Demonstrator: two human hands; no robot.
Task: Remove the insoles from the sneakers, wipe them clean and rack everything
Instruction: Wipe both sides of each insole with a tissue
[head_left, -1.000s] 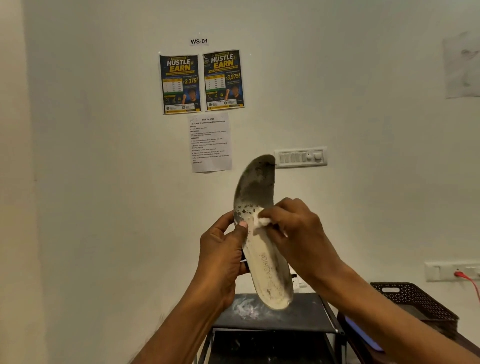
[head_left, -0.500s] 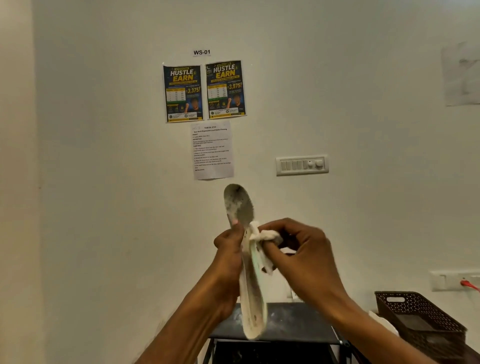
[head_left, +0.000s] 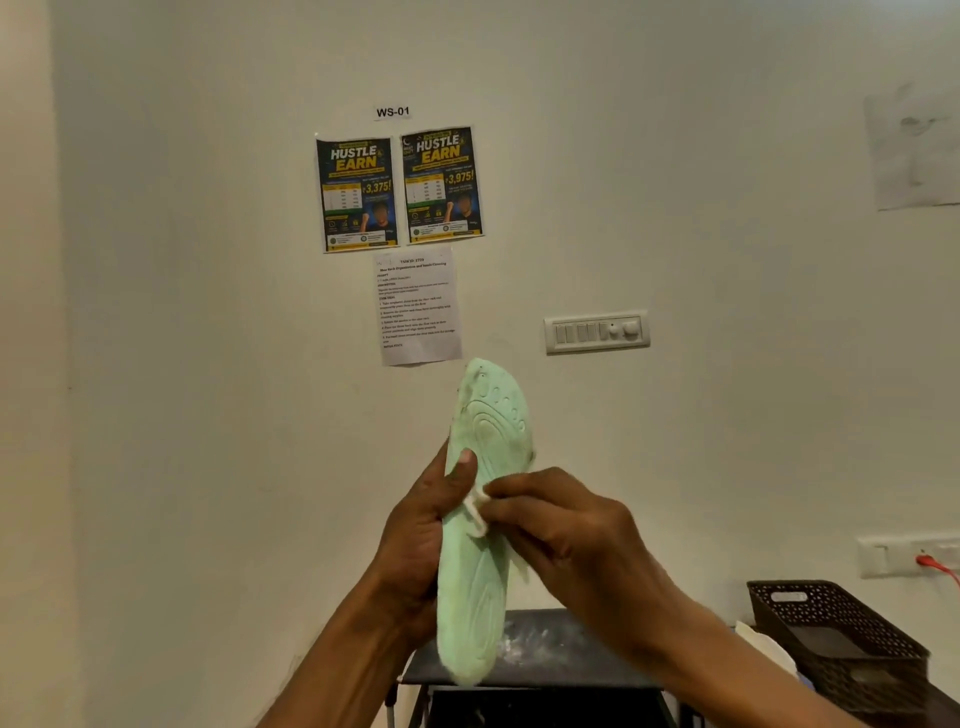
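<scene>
The insole has turned since a second ago. Then its white, soiled top face was towards me, half a second ago I saw it nearly edge-on, and now the pale green ribbed underside faces me. It stands upright in the air in front of the wall. My left hand grips its left edge, thumb pressed on the green face. My right hand pinches a small white wipe against the middle of the insole and covers its right edge. Below, the insole's heel end hides part of the dark rack top, which is smeared with pale dust. A dark perforated basket sits lower right. A switch panel and an instruction sheet hang on the wall behind.
</scene>
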